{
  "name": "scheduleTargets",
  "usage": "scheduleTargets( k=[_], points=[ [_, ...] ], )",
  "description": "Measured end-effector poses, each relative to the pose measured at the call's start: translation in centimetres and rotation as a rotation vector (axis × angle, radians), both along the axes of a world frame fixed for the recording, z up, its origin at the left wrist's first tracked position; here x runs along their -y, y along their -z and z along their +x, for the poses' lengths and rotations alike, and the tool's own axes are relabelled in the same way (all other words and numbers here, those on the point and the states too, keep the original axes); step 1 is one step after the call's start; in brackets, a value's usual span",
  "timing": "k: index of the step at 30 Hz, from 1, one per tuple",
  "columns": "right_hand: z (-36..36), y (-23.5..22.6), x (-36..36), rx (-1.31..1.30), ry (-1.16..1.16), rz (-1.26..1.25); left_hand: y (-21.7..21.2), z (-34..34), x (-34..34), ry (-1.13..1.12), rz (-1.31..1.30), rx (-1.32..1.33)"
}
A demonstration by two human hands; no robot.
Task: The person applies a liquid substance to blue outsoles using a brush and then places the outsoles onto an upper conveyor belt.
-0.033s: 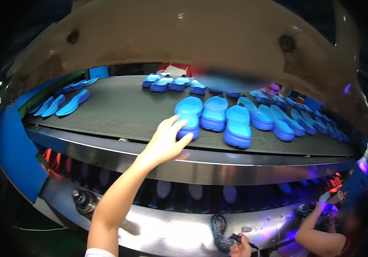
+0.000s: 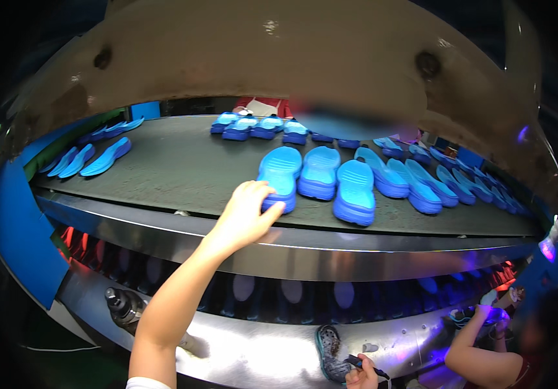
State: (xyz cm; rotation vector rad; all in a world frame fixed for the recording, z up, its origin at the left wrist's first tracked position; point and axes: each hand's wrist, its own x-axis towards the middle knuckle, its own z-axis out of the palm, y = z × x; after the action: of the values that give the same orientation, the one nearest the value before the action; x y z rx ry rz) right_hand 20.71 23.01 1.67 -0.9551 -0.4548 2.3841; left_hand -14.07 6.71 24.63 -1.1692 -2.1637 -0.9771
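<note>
My left hand (image 2: 248, 212) reaches up onto a dark conveyor belt (image 2: 181, 168). Its fingers curl over the near end of a bright blue shoe sole (image 2: 280, 167), with the thumb at the sole's side. Two more blue soles (image 2: 355, 188) lie right beside it, touching in a row. At the bottom edge, my right hand (image 2: 359, 376) is closed around a thin dark tool (image 2: 373, 368). It sits next to a dark patterned shoe sole (image 2: 329, 349) on the lower metal surface.
Several more blue soles (image 2: 422, 185) run along the belt to the right, at the back (image 2: 259, 126) and at the far left (image 2: 100, 159). A steel rail (image 2: 357, 249) fronts the belt and a curved metal hood (image 2: 279, 58) hangs above. Another person's arm (image 2: 480, 353) works at the lower right.
</note>
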Motion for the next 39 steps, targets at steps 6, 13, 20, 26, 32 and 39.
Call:
scheduleTargets(
  k=[6, 13, 20, 26, 32, 39],
  points=[
    [0.3, 1.2, -0.3, -0.015, 0.027, -0.027, 0.2, 4.5, 2.3, 0.102, 0.459, 0.003],
    [-0.1, 2.1, -1.6, -0.048, -0.044, 0.183, 5.7, 9.9, 8.6, 0.614, 0.967, 1.330],
    [-0.1, 0.6, -1.2, -0.101, -0.087, 0.261, 23.1, 14.9, 11.9, 1.196, 0.741, 1.607],
    [-0.9, -2.8, 0.4, -0.340, -0.374, 0.502, 26.3, 18.7, 4.4, 0.948, 0.817, 2.329],
    [-5.8, -3.0, 1.6, -0.248, -0.488, 0.785, 24.2, 19.9, 1.1, 1.019, 0.970, 2.213],
    [-10.3, -4.6, 1.3, -0.062, -0.383, 0.783, 23.4, 20.7, 1.0, 1.043, 0.917, 2.147]
  ],
)
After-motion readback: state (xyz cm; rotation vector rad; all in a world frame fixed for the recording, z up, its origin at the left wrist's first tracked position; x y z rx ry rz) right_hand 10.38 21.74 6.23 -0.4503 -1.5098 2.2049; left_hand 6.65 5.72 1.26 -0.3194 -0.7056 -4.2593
